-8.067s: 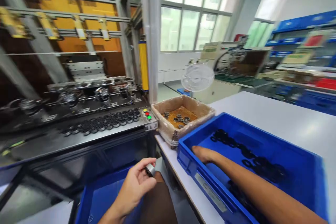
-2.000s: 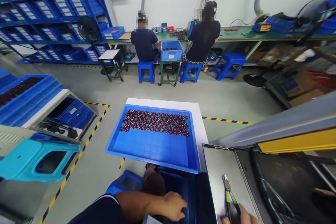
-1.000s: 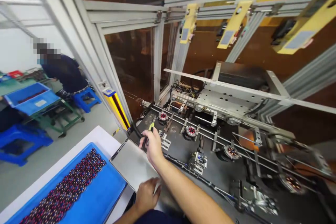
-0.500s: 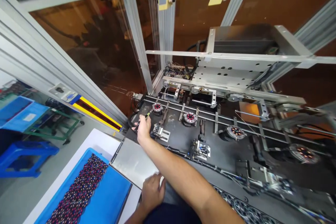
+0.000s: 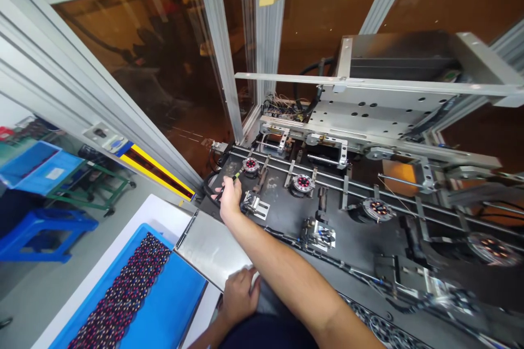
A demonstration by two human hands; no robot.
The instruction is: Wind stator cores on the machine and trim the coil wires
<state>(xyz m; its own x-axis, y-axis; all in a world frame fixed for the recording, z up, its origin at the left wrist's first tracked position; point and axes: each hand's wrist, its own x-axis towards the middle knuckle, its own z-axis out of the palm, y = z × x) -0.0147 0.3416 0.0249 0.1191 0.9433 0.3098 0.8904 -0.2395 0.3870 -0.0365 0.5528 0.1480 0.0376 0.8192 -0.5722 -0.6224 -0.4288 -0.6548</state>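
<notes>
My right hand point(image 5: 231, 195) reaches over the machine bed, closed around a slim dark tool point(image 5: 236, 176) with a yellow-green section near its front end. The tool points at the leftmost round part point(image 5: 250, 164), a ring with red and dark segments on a round holder; whether they touch is unclear. My left hand point(image 5: 240, 293) is curled beside the near right end of a flat metal plate point(image 5: 213, 248). Its fingers are closed, and a pale bit shows by the thumb, too small to name. Below my right hand sits a small metal clamp fixture point(image 5: 256, 205).
More round parts, such as one with red segments point(image 5: 303, 183) and one with coppery segments point(image 5: 377, 208), stand along the rails. A blue tray point(image 5: 176, 289) holds rows of ring parts point(image 5: 123, 294). A yellow-black bar point(image 5: 158, 170) and an aluminium post point(image 5: 225, 54) flank the left side.
The view has shifted slightly, so the machine appears a little further right. My right hand still holds the tool by the leftmost round part; my left hand stays beside the plate.
</notes>
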